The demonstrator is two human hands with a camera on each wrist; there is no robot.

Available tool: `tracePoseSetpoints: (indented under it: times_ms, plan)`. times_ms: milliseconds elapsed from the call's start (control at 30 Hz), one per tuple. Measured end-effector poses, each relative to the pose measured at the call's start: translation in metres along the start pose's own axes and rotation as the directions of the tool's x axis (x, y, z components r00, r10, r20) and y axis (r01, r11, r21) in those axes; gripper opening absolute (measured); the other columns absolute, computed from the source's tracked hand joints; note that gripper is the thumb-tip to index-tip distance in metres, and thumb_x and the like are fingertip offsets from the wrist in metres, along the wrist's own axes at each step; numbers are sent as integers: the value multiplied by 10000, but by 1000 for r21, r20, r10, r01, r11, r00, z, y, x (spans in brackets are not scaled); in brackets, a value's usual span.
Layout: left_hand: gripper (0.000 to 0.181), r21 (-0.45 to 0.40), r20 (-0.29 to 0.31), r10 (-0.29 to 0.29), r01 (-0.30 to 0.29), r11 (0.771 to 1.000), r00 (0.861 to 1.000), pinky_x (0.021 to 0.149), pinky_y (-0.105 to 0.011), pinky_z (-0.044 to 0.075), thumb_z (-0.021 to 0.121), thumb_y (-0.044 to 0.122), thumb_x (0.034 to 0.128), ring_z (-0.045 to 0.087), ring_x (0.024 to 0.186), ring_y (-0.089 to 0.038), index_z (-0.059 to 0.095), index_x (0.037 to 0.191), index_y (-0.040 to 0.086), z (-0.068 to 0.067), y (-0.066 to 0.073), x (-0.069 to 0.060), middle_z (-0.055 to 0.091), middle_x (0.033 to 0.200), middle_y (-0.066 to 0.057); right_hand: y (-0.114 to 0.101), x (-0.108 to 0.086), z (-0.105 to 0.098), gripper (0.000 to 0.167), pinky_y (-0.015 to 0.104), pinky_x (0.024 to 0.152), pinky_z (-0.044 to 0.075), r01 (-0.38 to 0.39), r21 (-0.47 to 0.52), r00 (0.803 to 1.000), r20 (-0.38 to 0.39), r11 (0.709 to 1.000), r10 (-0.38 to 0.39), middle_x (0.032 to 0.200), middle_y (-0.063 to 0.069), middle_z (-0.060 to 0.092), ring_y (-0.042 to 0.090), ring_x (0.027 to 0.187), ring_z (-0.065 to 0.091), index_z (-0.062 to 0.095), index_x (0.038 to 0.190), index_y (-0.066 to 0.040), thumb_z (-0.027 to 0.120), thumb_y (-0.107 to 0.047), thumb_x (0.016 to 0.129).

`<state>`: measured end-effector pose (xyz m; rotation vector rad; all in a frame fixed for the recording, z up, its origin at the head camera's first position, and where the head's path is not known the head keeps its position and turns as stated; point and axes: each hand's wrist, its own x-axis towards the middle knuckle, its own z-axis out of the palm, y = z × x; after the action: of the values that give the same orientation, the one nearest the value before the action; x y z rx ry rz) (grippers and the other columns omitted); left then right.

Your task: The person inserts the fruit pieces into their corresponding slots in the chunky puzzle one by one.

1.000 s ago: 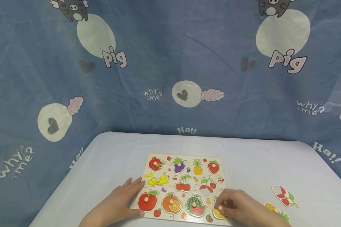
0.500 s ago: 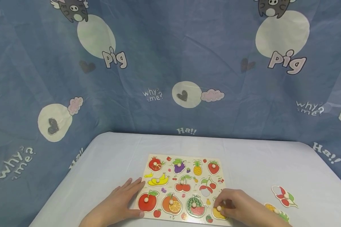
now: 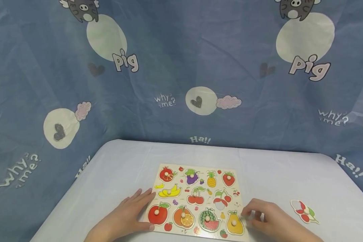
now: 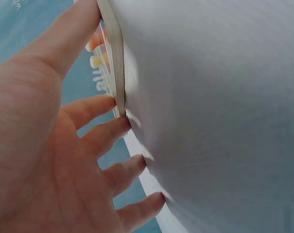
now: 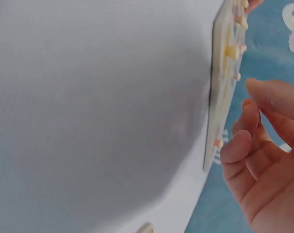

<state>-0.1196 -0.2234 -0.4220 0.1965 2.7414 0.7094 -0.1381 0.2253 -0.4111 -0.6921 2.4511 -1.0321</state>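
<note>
A wooden fruit peg puzzle board (image 3: 196, 209) lies flat on the white table. My left hand (image 3: 125, 215) rests at its left edge with fingers spread; the left wrist view shows the thumb and fingertips (image 4: 121, 122) touching the board's edge and the cloth. A yellow pear piece (image 3: 235, 226) with a round knob sits in the board's lower right corner. Just right of the pear, my right hand (image 3: 269, 216) has loosely bent fingers and holds nothing, as the right wrist view also shows. Knobbed apple (image 3: 158, 216), orange (image 3: 178, 215) and watermelon (image 3: 206, 224) pieces line the lower row.
A loose red-and-white fruit piece with a green leaf (image 3: 305, 211) lies on the table at the right. Knobless pineapple (image 3: 211, 179) and red-and-white fruit (image 3: 220, 203) pictures show on the board. A blue patterned cloth (image 3: 157, 67) hangs behind the white table (image 3: 275, 171).
My right hand has let go of the pear piece's knob and moved right, off the board. The loose pineapple piece is now out of sight around my right forearm. My left hand stays put.
</note>
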Motion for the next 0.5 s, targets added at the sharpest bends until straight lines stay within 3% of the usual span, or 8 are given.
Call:
tracePoseSetpoints:
  times_ms: [333,500]
  plan:
    - [956,-2,0,-10,10,1000,1000,1122,-653,164,860,515,656,252,1439,-362,478,1470,191,0,0,0,424,1521,-27,9,-17,-14,185,230,622,494,0,-69,997,-78,998,-5,983,-87,618,50,796,534,667,1090,-233,709,-243,910]
    - [960,3,-3,-11,11,1000,1000,1120,-654,170,860,517,655,259,1435,-364,477,1470,185,0,0,0,425,1520,-33,13,-26,-21,215,232,627,495,-37,-99,992,-127,994,25,1013,-90,628,38,809,526,663,1118,-233,707,-276,912]
